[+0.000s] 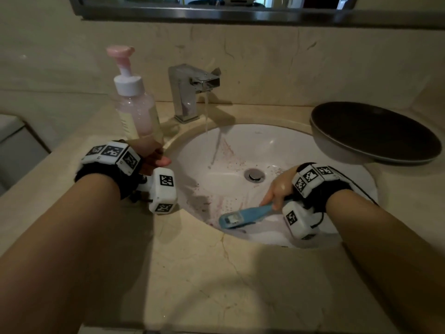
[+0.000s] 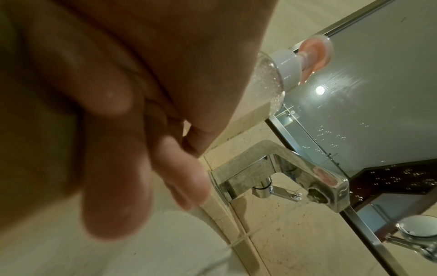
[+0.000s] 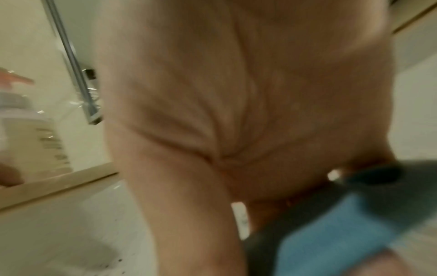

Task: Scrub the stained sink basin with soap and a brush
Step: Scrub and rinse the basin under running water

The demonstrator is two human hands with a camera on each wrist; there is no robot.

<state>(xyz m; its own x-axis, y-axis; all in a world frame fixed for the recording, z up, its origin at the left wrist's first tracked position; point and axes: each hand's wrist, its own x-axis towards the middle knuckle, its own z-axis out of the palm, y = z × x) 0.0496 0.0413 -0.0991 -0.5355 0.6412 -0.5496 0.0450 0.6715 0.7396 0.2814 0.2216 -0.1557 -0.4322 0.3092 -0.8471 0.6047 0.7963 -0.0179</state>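
Against the basin's [image 1: 277, 145] near wall, right hand [image 1: 280, 188] apparently presses brush [image 1: 243, 216].

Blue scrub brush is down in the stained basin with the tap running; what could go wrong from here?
1. The chrome faucet is running while the right hand scrubs with the blue plastic brush, so soap may rinse off before the reddish stains lift.
2. The dark round pan overhangs the white sink basin beside the right arm; a wide stroke could knock it.
3. The left hand rests at the clear pink-pump soap bottle; a nudge may tip it.
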